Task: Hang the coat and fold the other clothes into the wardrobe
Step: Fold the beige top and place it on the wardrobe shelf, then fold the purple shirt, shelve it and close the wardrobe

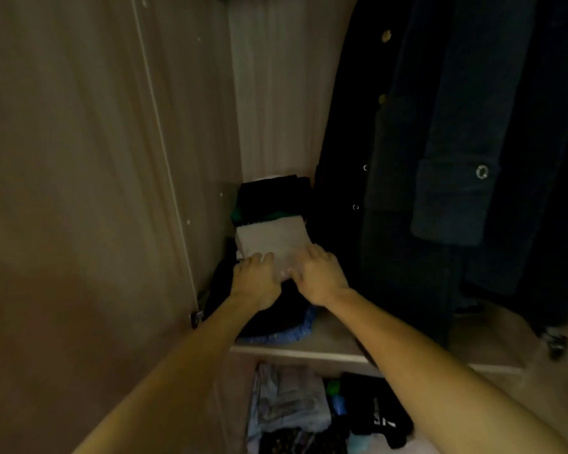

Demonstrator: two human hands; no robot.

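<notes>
**Both hands on the folded garment**

On the wardrobe shelf, the left hand, fingers close together, presses the folded pale garment atop a dark clothes pile. The right hand, fingers slightly spread, presses beside it. The dark coat hangs at right.

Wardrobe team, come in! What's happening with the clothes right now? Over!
Left hand and right hand both pressing on pale folded garment, atop dark pile. Dark coat already hanging alongside. Nothing blocking the hands.
</notes>
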